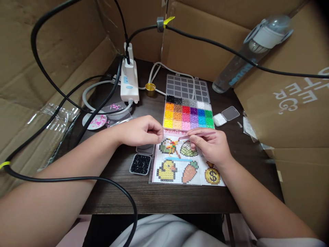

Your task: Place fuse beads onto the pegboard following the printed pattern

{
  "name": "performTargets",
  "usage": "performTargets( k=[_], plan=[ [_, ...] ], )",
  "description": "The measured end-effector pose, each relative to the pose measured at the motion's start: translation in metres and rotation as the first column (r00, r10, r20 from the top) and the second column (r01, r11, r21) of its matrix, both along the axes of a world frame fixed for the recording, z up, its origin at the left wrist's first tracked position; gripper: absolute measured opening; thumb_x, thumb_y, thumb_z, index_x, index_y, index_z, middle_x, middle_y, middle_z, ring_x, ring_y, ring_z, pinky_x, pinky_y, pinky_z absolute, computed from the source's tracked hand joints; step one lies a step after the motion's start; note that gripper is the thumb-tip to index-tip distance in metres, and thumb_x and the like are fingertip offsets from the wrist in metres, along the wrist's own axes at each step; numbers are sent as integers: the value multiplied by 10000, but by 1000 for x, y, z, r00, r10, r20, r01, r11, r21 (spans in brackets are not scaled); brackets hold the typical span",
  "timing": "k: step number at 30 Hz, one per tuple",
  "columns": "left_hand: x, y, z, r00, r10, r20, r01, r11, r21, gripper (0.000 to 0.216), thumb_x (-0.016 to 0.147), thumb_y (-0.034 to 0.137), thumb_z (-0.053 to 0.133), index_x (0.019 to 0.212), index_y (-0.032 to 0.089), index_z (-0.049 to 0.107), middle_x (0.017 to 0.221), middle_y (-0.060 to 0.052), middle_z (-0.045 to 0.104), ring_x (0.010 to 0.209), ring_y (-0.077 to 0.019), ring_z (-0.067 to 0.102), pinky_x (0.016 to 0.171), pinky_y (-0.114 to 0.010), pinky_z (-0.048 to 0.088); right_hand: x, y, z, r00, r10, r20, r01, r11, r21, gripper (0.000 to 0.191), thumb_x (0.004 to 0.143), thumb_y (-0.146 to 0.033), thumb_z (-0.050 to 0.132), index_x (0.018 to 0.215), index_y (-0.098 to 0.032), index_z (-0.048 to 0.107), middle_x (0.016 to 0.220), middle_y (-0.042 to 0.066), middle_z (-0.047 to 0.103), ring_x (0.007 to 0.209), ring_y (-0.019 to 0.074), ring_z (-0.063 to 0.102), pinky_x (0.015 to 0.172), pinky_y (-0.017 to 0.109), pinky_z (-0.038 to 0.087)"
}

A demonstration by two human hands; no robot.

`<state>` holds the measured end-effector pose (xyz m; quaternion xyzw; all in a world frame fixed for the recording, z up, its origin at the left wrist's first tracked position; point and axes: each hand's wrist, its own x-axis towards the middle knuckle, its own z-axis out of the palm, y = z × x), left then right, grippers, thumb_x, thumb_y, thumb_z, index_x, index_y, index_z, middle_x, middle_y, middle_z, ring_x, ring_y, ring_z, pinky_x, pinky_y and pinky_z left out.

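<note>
Pinched in my right hand (212,145) is a pair of pink tweezers (203,135), its tip pointing left over the pattern sheet (180,178). Close to that tip lies a small pile of orange, red and green beads (172,146). My left hand (144,132) is closed with curled fingers at the sheet's upper left; what it holds, if anything, is hidden. Pixel pictures of a duck (166,171), a carrot (189,172) and a coin (212,175) show on the sheets. Behind both hands stands an open bead box (186,89) with many colours in compartments.
Black beads fill a small open case (140,164) at left. A white dish (94,120) holds pink beads. Behind are a power strip (130,85), a gold cup (150,89) and a leaning water bottle (252,51). Black cables (113,183) cross in front; cardboard walls surround the table.
</note>
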<state>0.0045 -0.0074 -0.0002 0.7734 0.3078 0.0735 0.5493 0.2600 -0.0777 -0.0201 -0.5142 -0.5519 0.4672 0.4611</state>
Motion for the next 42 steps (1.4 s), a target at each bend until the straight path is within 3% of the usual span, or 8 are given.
performTargets(
  k=[12,22,42],
  plan=[
    [0,0,0,1000,-9,4,9,1000,13,205,786,328,637,687,149,641,628,0,568,588,-114,488,558,-224,375,2,2,0,1000,8,29,-8,1000,7,133,783,-314,811,779,-181,804,765,74,791,470,108,597,464,280,562],
    [0,-1,1,1000,9,-3,-9,1000,-5,196,773,328,649,698,147,652,635,-4,576,587,-116,488,561,-231,378,4,2,1,999,-33,27,33,999,-4,107,765,-281,806,780,-175,795,558,8,682,455,116,595,451,273,543],
    [1,-1,2,1000,9,-15,-9,1000,-4,218,762,355,644,681,153,641,630,1,551,588,-118,463,554,-239,355,6,1,0,999,-42,27,42,999,-5,92,775,-264,788,795,-174,793,529,1,663,451,122,594,392,244,490]
  ],
)
